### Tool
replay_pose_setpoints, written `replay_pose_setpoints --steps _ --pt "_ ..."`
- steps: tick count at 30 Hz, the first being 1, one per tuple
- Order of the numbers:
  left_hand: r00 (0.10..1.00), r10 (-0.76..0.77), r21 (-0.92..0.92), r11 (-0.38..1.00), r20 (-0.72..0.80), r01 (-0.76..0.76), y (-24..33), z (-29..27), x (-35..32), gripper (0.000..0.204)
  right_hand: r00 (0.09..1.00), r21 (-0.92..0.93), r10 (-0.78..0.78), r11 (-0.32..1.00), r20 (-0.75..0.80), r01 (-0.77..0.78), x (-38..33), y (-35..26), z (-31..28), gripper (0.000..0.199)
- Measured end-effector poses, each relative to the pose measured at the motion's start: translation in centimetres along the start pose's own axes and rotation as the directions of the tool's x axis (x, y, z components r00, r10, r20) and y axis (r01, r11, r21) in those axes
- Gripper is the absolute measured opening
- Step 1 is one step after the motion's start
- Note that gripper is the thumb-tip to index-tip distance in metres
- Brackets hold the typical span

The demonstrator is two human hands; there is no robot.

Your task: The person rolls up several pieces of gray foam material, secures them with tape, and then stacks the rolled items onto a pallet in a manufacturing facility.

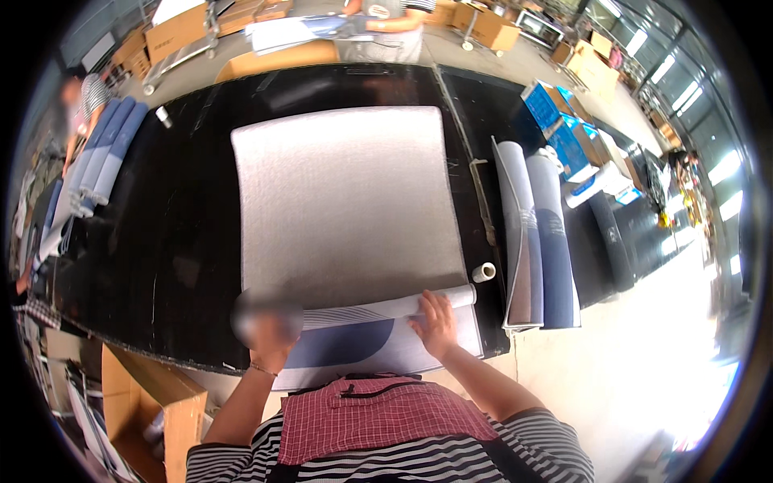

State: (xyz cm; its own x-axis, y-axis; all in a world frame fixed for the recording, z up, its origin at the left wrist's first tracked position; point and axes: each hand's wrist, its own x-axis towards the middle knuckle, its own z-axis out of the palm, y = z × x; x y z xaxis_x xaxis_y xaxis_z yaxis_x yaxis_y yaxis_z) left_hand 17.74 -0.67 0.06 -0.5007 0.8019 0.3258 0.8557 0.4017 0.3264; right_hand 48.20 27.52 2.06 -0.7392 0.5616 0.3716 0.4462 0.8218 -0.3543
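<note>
Head view. A mat point(346, 197) lies on the black table point(181, 241) directly before the person, its pale, plain side uppermost and its near edge wound into a roll point(366, 312) running crosswise. The right hand point(436, 324) rests on the roll near its right end, palm down, the fingers somewhat spread and laid over the curve, the thumb apart and pointing left. The left hand point(272, 332) is at the roll's left end; it is blurred, so whether its fingers pinch or only press cannot be told. Nearer the person lies a patterned stretch point(342, 346), white with a dark blue rounded shape; its join to the mat is hidden.

A small white spool point(484, 272) stands just right of the mat, near the roll's right end. Farther right lie rolled mats point(554, 241), side by side, with blue boxes point(573, 149) beyond them. At far left are blue-and-white rolls point(113, 153); beyond the table, a co-worker point(394, 36) handles a sheet point(294, 34).
</note>
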Motion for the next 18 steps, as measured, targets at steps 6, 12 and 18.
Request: replay_pose_setpoints --steps 6,12,18 --pt "0.998 0.009 0.333 0.943 0.063 -0.03 -4.2 4.1 1.1 0.024 0.99 -0.021 0.075 0.997 0.123 -0.073 3.8 1.8 1.4 0.037" --pt "0.984 0.16 0.317 0.94 -0.075 -0.129 -5.7 5.3 8.2 0.026 0.933 -0.131 0.233 0.97 0.273 -0.204 11.2 2.9 2.7 0.028" --pt "0.996 0.087 -0.062 0.994 0.035 -0.085 -4.1 5.4 13.4 0.021 0.844 -0.213 0.405 0.913 0.352 -0.349 15.9 5.3 6.3 0.03"
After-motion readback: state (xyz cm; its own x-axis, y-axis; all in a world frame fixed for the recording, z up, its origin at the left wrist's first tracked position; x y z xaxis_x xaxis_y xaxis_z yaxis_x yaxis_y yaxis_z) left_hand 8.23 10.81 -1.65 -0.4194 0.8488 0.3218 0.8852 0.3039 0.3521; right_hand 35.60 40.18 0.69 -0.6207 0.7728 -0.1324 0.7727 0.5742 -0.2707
